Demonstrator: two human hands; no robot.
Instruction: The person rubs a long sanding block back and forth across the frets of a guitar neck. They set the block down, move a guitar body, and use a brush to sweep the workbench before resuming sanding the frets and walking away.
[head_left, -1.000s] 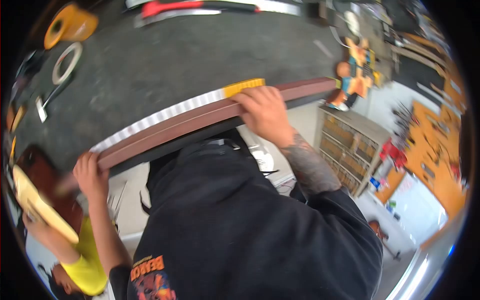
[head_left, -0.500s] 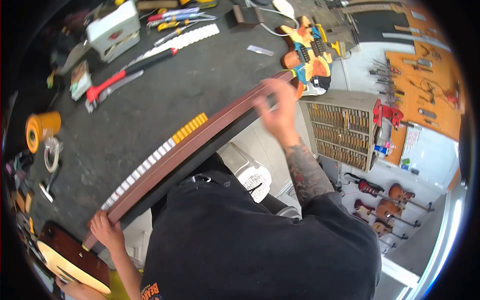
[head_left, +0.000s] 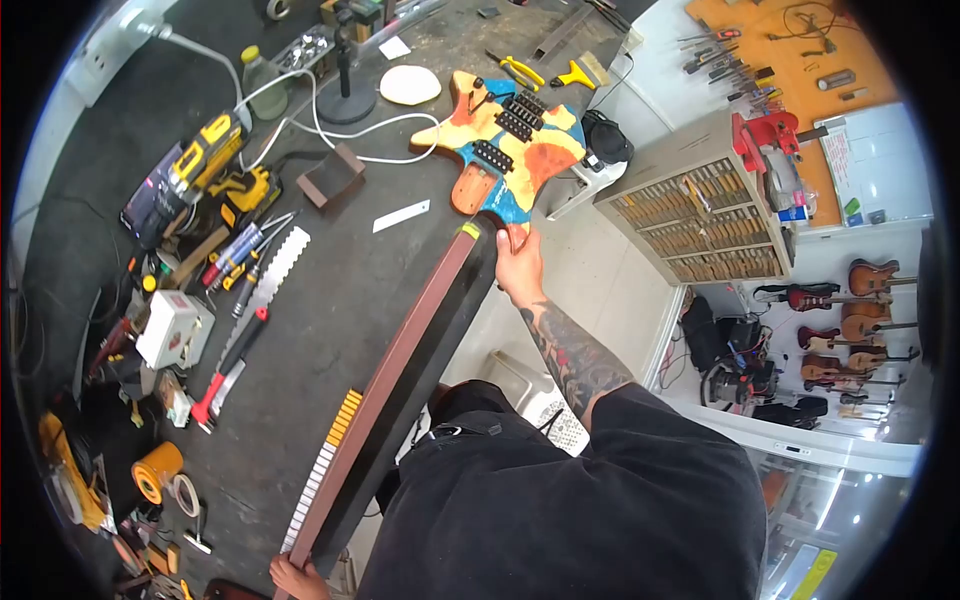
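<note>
A long reddish-brown bar [head_left: 400, 350] with a yellow-marked end lies along the front edge of the dark workbench [head_left: 300, 370]. My left hand [head_left: 300, 578] is closed around its near end, low in the view and partly cut off by the frame. Beyond the far end rests a multicoloured electric guitar body [head_left: 545, 160] with black pickups and no neck. My right hand [head_left: 520, 268] is closed on the tip of its near horn, thumb on top and the other fingers partly hidden. A row of white and yellow segments [head_left: 328, 455] runs beside the bar.
At the left lie a yellow drill [head_left: 205, 155], a red-and-black hammer [head_left: 232, 365], a white box [head_left: 175, 330] and an orange tape roll [head_left: 157, 470]. A white cable [head_left: 375, 157] loops near the guitar body. A file cabinet [head_left: 700, 215] stands right of the bench.
The view has turned toward the guitar body. My right hand has gone from above the bar to the guitar body's horn and taken hold. My left hand stays on the bar.
</note>
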